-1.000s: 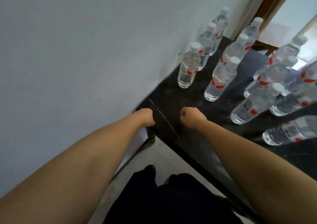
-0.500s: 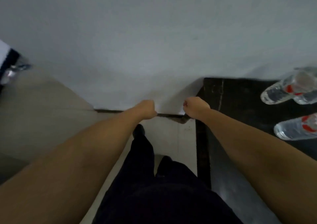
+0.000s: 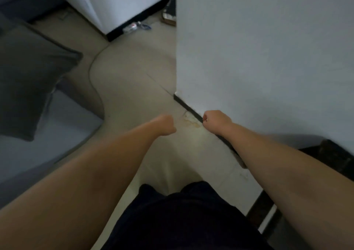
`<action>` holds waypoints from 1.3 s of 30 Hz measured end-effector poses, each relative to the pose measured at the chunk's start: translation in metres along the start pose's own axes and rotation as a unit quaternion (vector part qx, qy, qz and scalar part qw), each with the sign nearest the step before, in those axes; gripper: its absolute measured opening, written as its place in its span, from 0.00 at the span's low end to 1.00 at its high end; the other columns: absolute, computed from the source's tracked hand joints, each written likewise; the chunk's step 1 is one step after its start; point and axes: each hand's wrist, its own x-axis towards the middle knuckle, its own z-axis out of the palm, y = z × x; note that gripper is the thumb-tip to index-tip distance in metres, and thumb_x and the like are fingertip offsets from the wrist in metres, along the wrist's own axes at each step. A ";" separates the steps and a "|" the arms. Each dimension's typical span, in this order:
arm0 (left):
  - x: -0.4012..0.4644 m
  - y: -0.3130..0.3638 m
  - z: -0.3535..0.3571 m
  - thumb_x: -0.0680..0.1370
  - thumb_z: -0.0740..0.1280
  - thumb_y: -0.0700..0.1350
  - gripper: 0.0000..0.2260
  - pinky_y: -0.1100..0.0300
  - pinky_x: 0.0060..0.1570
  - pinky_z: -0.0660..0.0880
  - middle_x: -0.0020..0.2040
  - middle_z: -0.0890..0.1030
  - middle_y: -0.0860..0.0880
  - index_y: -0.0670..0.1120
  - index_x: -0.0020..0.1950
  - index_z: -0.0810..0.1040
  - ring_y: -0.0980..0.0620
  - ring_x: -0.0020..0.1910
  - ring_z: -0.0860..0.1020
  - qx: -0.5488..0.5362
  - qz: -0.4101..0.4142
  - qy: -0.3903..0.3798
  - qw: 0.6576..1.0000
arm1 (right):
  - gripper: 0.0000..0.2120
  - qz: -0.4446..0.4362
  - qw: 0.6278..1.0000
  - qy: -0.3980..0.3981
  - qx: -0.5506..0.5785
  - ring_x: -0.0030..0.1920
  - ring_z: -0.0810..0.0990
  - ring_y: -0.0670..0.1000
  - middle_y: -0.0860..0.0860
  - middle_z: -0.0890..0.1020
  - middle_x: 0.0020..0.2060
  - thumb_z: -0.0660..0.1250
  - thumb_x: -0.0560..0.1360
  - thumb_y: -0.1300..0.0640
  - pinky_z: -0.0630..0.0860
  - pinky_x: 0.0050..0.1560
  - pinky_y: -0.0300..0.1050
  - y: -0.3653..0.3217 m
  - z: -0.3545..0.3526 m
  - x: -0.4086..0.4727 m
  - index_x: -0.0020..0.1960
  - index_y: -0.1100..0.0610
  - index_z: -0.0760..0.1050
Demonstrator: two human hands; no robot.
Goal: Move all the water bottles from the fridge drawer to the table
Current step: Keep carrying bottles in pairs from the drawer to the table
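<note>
My left hand (image 3: pixel 166 124) is held out in front of me over the floor, curled into a fist with nothing in it. My right hand (image 3: pixel 215 119) is level with it, close to the white wall's corner, also a closed fist holding nothing. Only a corner of the black table (image 3: pixel 337 157) shows at the right edge. No water bottle stands on the visible part of it, and the fridge drawer is out of view.
A white wall (image 3: pixel 258 58) with a dark skirting fills the right side, its corner just ahead. A grey sofa with a cushion (image 3: pixel 28 81) lies on the left. Beige floor (image 3: pixel 134 81) runs ahead between them; small litter (image 3: pixel 132 27) lies by the far wall.
My view has swung left, away from the table; the bottles have gone out of view and the floor and sofa have come in. Both fists stay closed and empty.
</note>
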 end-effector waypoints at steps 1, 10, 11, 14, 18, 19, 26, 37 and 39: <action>-0.014 -0.035 -0.005 0.76 0.62 0.43 0.15 0.53 0.53 0.74 0.59 0.77 0.36 0.35 0.59 0.75 0.39 0.58 0.76 -0.021 -0.023 0.012 0.999 | 0.14 -0.028 0.999 -0.009 -0.019 0.58 0.77 0.59 0.58 0.78 0.59 0.58 0.77 0.57 0.73 0.54 0.47 -0.035 0.006 0.006 0.59 0.58 0.77; -0.092 -0.210 -0.011 0.78 0.63 0.45 0.16 0.54 0.55 0.73 0.60 0.77 0.38 0.36 0.60 0.76 0.41 0.59 0.76 -0.084 -0.160 0.056 0.982 | 0.15 -0.152 0.979 -0.060 -0.118 0.59 0.77 0.60 0.60 0.79 0.59 0.58 0.77 0.58 0.74 0.57 0.48 -0.213 0.060 0.020 0.61 0.60 0.77; -0.102 -0.225 -0.010 0.78 0.63 0.45 0.16 0.55 0.55 0.73 0.59 0.78 0.39 0.36 0.60 0.77 0.41 0.59 0.76 -0.102 -0.174 0.064 0.977 | 0.15 -0.166 0.975 -0.065 -0.129 0.59 0.78 0.61 0.60 0.79 0.59 0.58 0.77 0.58 0.75 0.57 0.49 -0.231 0.067 0.022 0.60 0.60 0.77; -0.131 -0.268 0.001 0.77 0.64 0.44 0.15 0.55 0.54 0.74 0.58 0.78 0.38 0.36 0.59 0.77 0.41 0.58 0.76 -0.164 -0.217 0.089 0.958 | 0.15 -0.216 0.957 -0.089 -0.170 0.58 0.79 0.61 0.60 0.81 0.57 0.58 0.77 0.58 0.75 0.54 0.47 -0.287 0.090 0.020 0.58 0.60 0.79; -0.177 -0.320 0.030 0.77 0.64 0.45 0.15 0.56 0.53 0.73 0.59 0.78 0.40 0.38 0.60 0.75 0.41 0.57 0.77 -0.259 -0.300 0.126 0.909 | 0.11 -0.299 0.914 -0.130 -0.242 0.54 0.80 0.61 0.63 0.80 0.49 0.59 0.77 0.58 0.72 0.45 0.45 -0.364 0.122 0.018 0.49 0.61 0.79; -0.193 -0.333 0.038 0.77 0.64 0.45 0.15 0.57 0.52 0.73 0.59 0.78 0.40 0.39 0.60 0.75 0.42 0.58 0.77 -0.285 -0.325 0.135 0.892 | 0.12 -0.321 0.900 -0.136 -0.262 0.55 0.80 0.61 0.63 0.80 0.51 0.59 0.77 0.58 0.73 0.47 0.46 -0.386 0.131 0.016 0.50 0.61 0.79; -0.284 -0.415 0.093 0.75 0.64 0.42 0.10 0.58 0.42 0.71 0.52 0.80 0.36 0.36 0.49 0.78 0.40 0.51 0.79 -0.401 -0.464 0.179 0.770 | 0.12 -0.482 0.772 -0.175 -0.375 0.52 0.78 0.60 0.60 0.79 0.57 0.55 0.79 0.57 0.69 0.46 0.45 -0.523 0.201 -0.027 0.53 0.59 0.76; -0.381 -0.492 0.138 0.75 0.63 0.41 0.12 0.53 0.42 0.73 0.51 0.79 0.33 0.32 0.50 0.77 0.38 0.50 0.79 -0.510 -0.584 0.254 0.578 | 0.16 -0.628 0.591 -0.215 -0.459 0.56 0.79 0.59 0.58 0.80 0.57 0.55 0.78 0.64 0.77 0.55 0.49 -0.713 0.296 -0.112 0.59 0.61 0.78; -0.394 -0.493 0.145 0.75 0.64 0.42 0.11 0.54 0.44 0.74 0.51 0.80 0.37 0.36 0.52 0.78 0.40 0.50 0.79 -0.517 -0.599 0.269 0.549 | 0.16 -0.652 0.549 -0.211 -0.478 0.57 0.79 0.59 0.58 0.79 0.58 0.55 0.79 0.63 0.77 0.57 0.49 -0.730 0.315 -0.131 0.59 0.62 0.78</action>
